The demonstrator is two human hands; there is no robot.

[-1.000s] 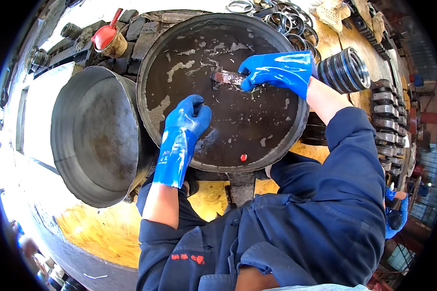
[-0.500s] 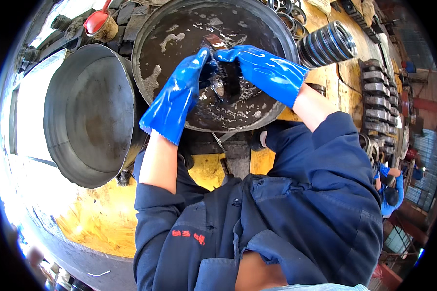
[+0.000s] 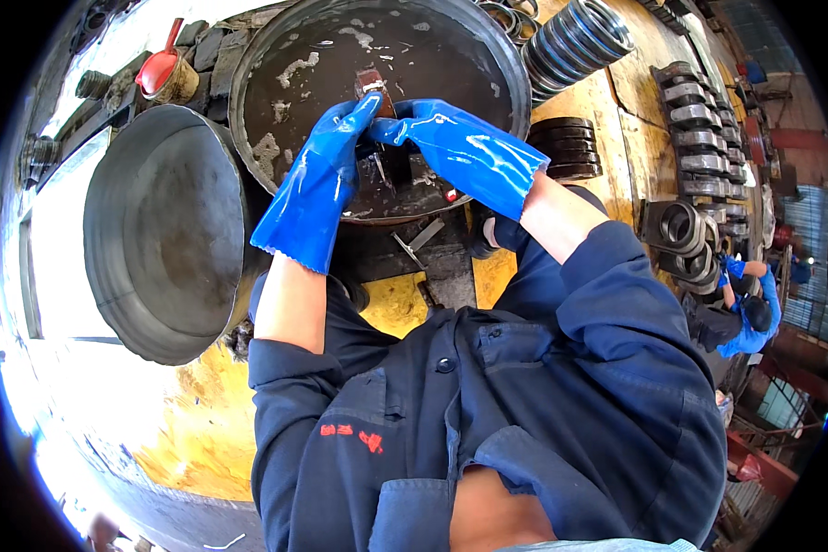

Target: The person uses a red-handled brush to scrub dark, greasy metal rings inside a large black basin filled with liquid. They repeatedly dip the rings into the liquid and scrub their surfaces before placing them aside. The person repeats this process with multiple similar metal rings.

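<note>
Both my hands wear long blue rubber gloves and meet over a round metal tub of dark liquid with pale foam patches. My left hand curls its fingers in from the left side. From the right, my right hand closes toward it, fingers bent down. Between them they hold a dark, wet part, which looks like a ring seen on edge; the gloves cover much of it. A reddish-brown block-like end sticks up beyond the fingertips; whether it belongs to the same part I cannot tell.
An upright deep metal tub stands at left, a red scoop in a small pot behind it. At right are a ribbed stack of rings, dark rings, a crankshaft-like row and thick metal eyes. A co-worker bends far right.
The view has shifted, bringing the dark rings and metal eyes at right into fuller sight. Both hands stay together on the dark part, and the liquid around it splashes less.
</note>
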